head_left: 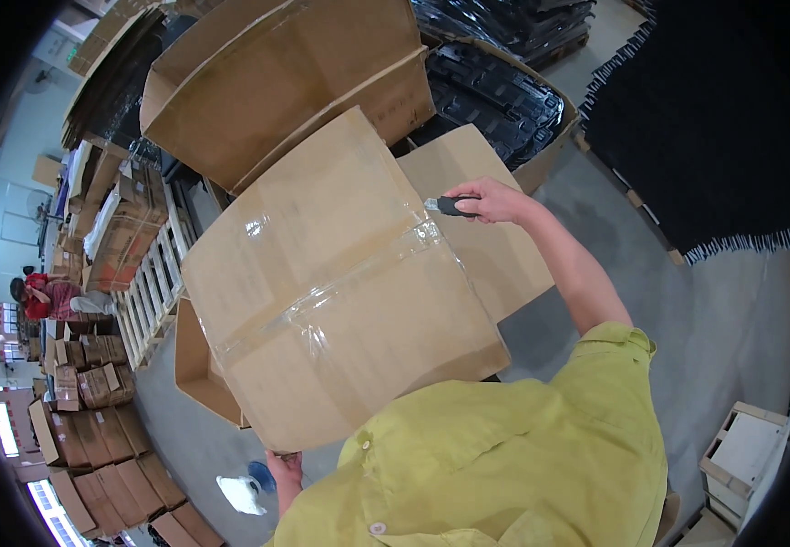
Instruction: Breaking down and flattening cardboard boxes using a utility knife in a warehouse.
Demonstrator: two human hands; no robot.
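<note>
A large brown cardboard box (340, 273) sits in front of me, its top flaps sealed by a strip of clear tape (340, 287) running across the middle. My right hand (495, 201) is closed around a dark box cutter (447, 206), whose blade sits at the far right end of the tape seam. My left hand (284, 469) is mostly hidden under the box's near lower edge; only the fingers show, pressed to the cardboard. My yellow-green shirt fills the lower middle of the view.
An open cardboard box (295, 82) stands behind. A carton of black plastic trays (495, 96) is at the back right, with more black stacks (696, 137) to the right. A pale pallet (153, 292) and many stacked cartons (94, 428) lie left. A person in red (44, 296) is far left.
</note>
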